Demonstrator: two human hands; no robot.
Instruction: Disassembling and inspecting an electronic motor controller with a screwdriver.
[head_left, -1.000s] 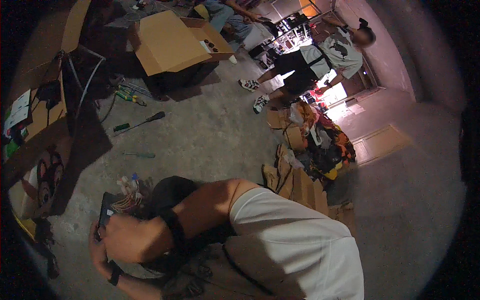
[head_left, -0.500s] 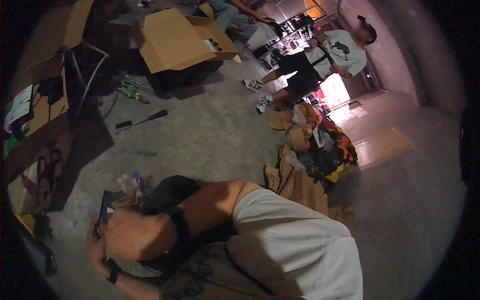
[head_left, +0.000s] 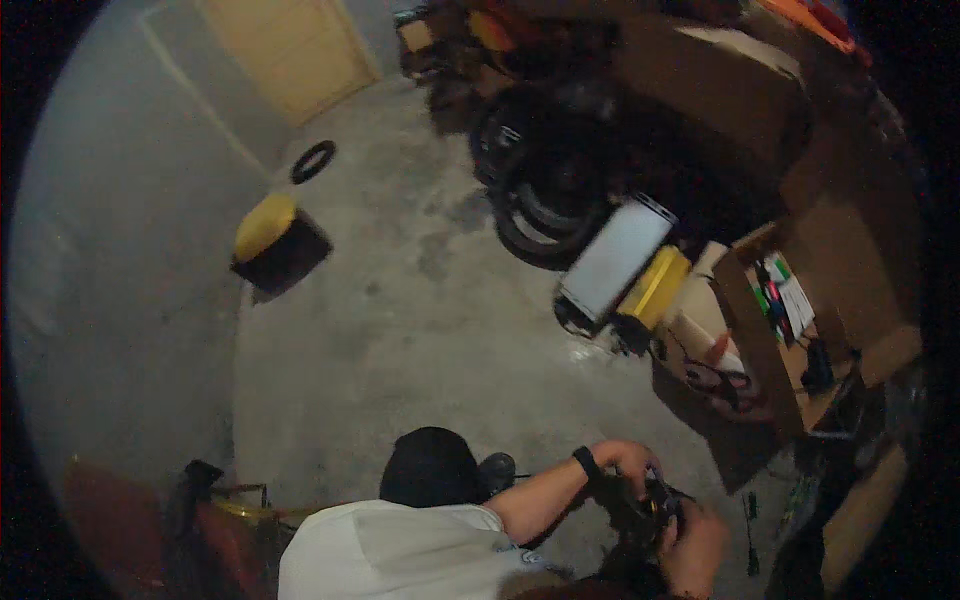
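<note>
At the lower right, my left hand (head_left: 630, 463), a black band on its wrist, has its fingers closed around a small dark object (head_left: 662, 500). Facing it from below, my right hand (head_left: 697, 550) curls against the same object. Its kind cannot be made out in the dim light and blur. Both hands are above the concrete floor. My left arm comes out of a white sleeve (head_left: 390, 550), with a black-clad knee (head_left: 430, 470) beyond it.
An open cardboard box (head_left: 735, 300) with papers stands at right, beside a yellow case (head_left: 655, 285) and a pale rectangular unit (head_left: 620, 255). Dark tyres (head_left: 545, 240) lie behind. A black box with a yellow top (head_left: 280, 250) and a ring-shaped tyre (head_left: 313, 160) are near the wall.
The view has swung left, away from the other person and the pile of goods, toward the wall and tyres. My hands now appear at the lower right, still together on the dark object.
</note>
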